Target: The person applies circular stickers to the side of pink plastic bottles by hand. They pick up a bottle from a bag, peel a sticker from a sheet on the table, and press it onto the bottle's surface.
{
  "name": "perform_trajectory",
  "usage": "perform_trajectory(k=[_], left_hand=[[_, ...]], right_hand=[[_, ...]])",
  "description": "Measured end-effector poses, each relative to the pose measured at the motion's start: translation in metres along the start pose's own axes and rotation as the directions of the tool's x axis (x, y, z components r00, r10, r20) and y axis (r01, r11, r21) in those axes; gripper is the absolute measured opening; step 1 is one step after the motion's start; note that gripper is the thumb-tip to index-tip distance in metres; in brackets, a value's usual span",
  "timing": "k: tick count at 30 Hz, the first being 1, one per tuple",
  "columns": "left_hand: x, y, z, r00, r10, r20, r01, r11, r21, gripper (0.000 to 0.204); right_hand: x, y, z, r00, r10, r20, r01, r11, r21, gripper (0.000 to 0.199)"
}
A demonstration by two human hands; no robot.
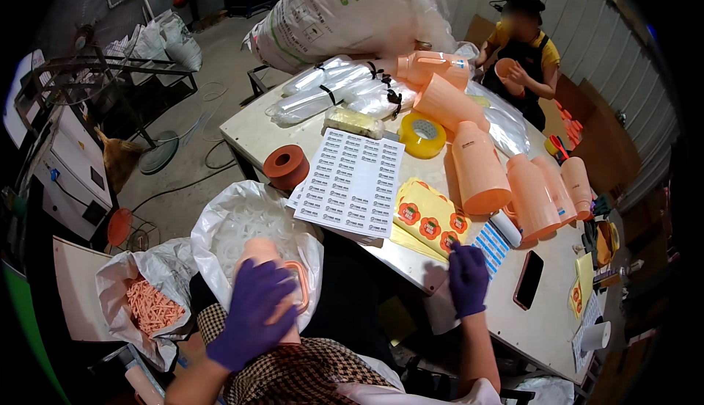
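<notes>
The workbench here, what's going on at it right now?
A person in purple gloves sits at the table. The left hand grips a peach plastic cup over an open white bag in the lap. The right hand reaches to a yellow sheet of round orange stickers. More peach cups, a white label sheet and yellow tape lie on the table. Another person at the far end handles a cup too.

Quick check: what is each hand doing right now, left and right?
Left hand: closed around a peach plastic bottle, held over the lap.
Right hand: fingers down on the yellow sticker sheet; grip cannot be told.
</notes>
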State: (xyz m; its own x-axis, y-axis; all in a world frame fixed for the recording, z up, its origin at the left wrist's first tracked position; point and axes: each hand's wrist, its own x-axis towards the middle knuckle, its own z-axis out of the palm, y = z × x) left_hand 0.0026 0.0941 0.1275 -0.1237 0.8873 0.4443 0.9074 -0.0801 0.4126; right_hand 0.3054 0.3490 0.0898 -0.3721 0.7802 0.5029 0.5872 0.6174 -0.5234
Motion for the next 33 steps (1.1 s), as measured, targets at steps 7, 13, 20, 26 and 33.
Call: perform_trajectory(k=[7,13,20,26,33], left_hand=[[0.161,0.065,0.157,0.78,0.611,0.135,-0.593,0.791,-0.152,0.064],[0.159,0.054,0.252,0.943,0.284,0.174,-0.297,0.953,0.053,0.074],[0.158,0.053,0.248,0.944,0.291,0.155,-0.302,0.952,0.053,0.073],[0.16,0.05,0.251,0.947,0.287,0.145,-0.291,0.957,0.008,0.071],[0.157,0.047,0.25,0.95,0.272,0.156,-0.274,0.962,-0.011,0.07]], right_hand=[[-0.004,0.054,-0.008,1.0,0.026,-0.016,-0.029,0.988,-0.154,0.025],[-0.001,0.07,-0.003,0.999,0.029,0.032,-0.023,0.985,-0.17,0.023],[0.021,0.076,0.02,0.994,-0.034,0.105,0.063,0.958,-0.279,0.022],[0.054,0.086,0.028,0.986,-0.032,0.163,0.097,0.907,-0.41,0.022],[0.051,0.075,0.006,0.941,0.067,0.333,0.052,0.94,-0.338,0.023]])
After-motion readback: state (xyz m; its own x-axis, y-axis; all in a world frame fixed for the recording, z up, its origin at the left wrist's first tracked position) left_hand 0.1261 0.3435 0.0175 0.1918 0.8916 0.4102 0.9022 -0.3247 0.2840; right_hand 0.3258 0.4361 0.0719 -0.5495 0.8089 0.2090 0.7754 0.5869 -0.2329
